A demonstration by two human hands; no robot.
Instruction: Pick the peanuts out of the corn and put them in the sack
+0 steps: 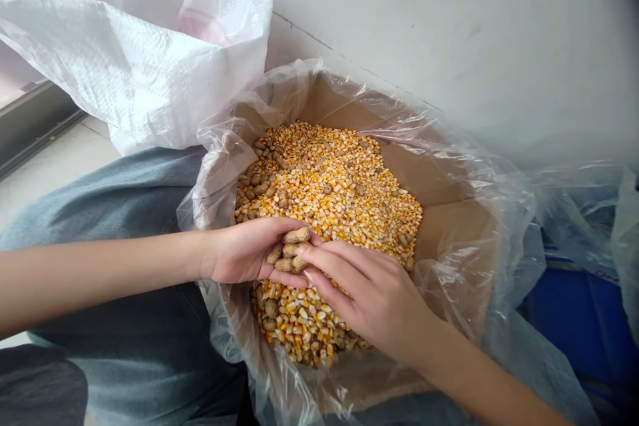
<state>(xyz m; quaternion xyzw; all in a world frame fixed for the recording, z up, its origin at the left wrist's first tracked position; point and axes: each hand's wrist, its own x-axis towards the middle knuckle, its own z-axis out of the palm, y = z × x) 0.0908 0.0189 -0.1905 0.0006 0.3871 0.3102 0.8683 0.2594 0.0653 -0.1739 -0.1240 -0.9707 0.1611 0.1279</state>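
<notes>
Yellow and white corn kernels (pixel 344 180) fill the bottom of a cardboard box (pixel 444 233) lined with clear plastic. Unshelled peanuts (pixel 257 183) lie among the kernels, mostly along the left side. Above the corn, my left hand (pixel 249 249) is palm up, its fingers cupped round several peanuts (pixel 291 251). My right hand (pixel 369 286) reaches in from the right, its fingertips pinched together against the peanuts in the left palm.
A white woven sack (pixel 150 60) stands at the upper left, beside the box. Behind is a pale wall (pixel 424 20). A blue object (pixel 579 313) under clear plastic is at the right. Jeans-clad legs (pixel 124 213) are at the left.
</notes>
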